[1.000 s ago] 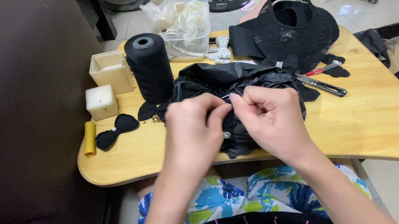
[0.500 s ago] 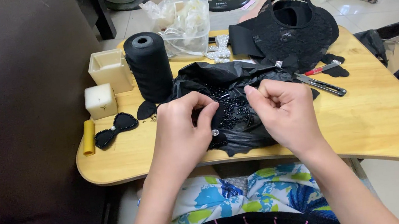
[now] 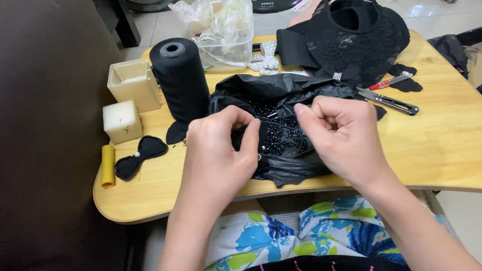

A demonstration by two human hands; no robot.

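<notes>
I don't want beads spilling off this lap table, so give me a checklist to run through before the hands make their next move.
1. Black plastic bag of beads lies fully on the table: not ok, its near edge overhangs.
2. Left hand grips the small black piece: ok, fingers pinched.
3. Right hand holds a needle or thread: cannot tell, too fine to see.
4. Black thread cone upright: ok.
5. Snips clear of both hands: ok, they lie to the right.
6. Black bow away from the table's edge: ok.
</notes>
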